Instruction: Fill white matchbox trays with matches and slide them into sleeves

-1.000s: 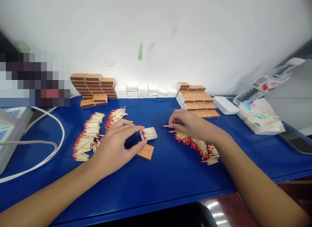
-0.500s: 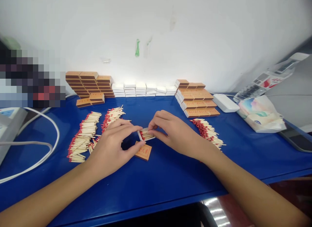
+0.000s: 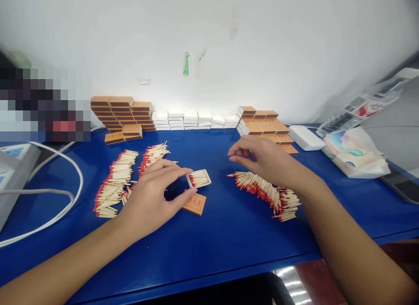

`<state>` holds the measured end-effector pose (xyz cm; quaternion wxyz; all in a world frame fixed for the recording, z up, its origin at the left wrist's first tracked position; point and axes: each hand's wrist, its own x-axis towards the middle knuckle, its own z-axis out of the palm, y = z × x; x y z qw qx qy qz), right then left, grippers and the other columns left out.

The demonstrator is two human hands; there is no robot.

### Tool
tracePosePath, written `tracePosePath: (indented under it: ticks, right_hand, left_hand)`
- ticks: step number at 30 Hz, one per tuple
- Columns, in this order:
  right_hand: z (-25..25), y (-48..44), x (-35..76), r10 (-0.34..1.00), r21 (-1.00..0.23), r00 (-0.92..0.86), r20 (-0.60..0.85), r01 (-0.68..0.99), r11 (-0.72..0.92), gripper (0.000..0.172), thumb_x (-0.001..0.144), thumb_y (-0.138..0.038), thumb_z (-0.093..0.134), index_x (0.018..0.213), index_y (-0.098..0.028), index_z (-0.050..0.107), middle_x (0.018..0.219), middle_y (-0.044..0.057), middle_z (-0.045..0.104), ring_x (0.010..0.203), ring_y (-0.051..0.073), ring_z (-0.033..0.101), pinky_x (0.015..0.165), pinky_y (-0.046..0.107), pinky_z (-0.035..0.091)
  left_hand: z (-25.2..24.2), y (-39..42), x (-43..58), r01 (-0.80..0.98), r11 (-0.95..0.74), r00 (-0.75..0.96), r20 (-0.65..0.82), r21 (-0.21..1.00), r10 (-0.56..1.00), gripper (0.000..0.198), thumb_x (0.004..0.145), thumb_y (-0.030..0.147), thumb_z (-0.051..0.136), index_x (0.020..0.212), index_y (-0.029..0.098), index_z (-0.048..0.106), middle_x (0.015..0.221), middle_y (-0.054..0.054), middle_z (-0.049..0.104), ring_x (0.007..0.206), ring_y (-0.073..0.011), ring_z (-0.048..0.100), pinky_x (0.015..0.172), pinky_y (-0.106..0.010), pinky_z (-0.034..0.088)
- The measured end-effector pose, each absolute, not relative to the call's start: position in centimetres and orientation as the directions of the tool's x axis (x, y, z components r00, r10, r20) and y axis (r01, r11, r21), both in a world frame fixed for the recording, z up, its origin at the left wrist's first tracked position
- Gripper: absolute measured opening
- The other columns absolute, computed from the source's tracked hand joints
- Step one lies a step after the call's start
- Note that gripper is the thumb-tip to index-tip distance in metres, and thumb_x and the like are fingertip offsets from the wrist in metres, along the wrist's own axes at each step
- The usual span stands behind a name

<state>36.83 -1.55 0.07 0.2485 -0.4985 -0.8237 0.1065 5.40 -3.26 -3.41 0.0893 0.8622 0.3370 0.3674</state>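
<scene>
From my remote seat, the blue worktop fills the near view, with both forearms coming in from the bottom corners. The left hand lies palm down left of centre, its fingers spread apart and clamped on nothing. The thumb tip rests against the far edge of an orange matchbox sleeve lying flat. The index fingertip touches the left end of the small white tray. That tray sits just beyond the sleeve, open side up, holding a few red-tipped matches laid side by side. It lies outside the curl of the hand, just right of both fingertips.

To the right, well apart from the tray, a loose match pile fans across the worktop. The right hand hovers over its far end, fingers curled with thumb and index tips close together. I cannot tell whether they pinch a match.

Left of the left hand lie two more heaps of matches. A white cable loops beyond them.

Along the wall stand orange box stacks, a row of white trays, and another orange stack. Beside it are a white block and a tissue pack.
</scene>
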Motion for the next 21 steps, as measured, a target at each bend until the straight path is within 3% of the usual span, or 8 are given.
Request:
tracePosePath:
  ticks: [4, 7, 21]
  right_hand:
    - [0.5, -1.0, 39.2, 0.917, -0.413, -0.396, 0.056, 0.826, 0.382, 0.019, 0.1, -0.038, 0.066, 0.092, -0.025, 0.077, 0.088, 0.005, 0.075, 0.08, 0.022, 0.067, 0.069, 0.034, 0.048]
    - [0.8, -1.2, 39.7, 0.92, -0.416, -0.388, -0.05, 0.846, 0.334, 0.021, 0.098, -0.042, 0.066, 0.095, -0.025, 0.078, 0.095, 0.005, 0.078, 0.085, 0.023, 0.069, 0.071, 0.034, 0.05]
    - [0.4, -1.4, 39.6, 0.913, -0.443, -0.384, -0.138, 0.848, 0.29, 0.023, 0.098, -0.048, 0.067, 0.096, -0.027, 0.078, 0.097, 0.004, 0.08, 0.085, 0.023, 0.071, 0.07, 0.034, 0.049]
  left_hand:
    - [-3.4, -3.4, 5.3, 0.521, -0.747, 0.493, 0.569, 0.414, 0.659, 0.025, 0.098, 0.028, 0.08, 0.122, 0.02, 0.08, 0.112, -0.006, 0.081, 0.111, -0.0233, 0.071, 0.098, -0.039, 0.062]
    - [-3.4, -3.4, 5.3, 0.52, -0.747, 0.493, 0.569, 0.414, 0.658, 0.026, 0.098, 0.029, 0.08, 0.122, 0.02, 0.08, 0.112, -0.006, 0.081, 0.111, -0.0232, 0.071, 0.098, -0.039, 0.062]
    - [-3.5, -3.3, 5.3, 0.517, -0.75, 0.5, 0.565, 0.412, 0.656, 0.026, 0.098, 0.031, 0.081, 0.122, 0.022, 0.079, 0.113, -0.006, 0.081, 0.112, -0.0239, 0.072, 0.098, -0.039, 0.062]
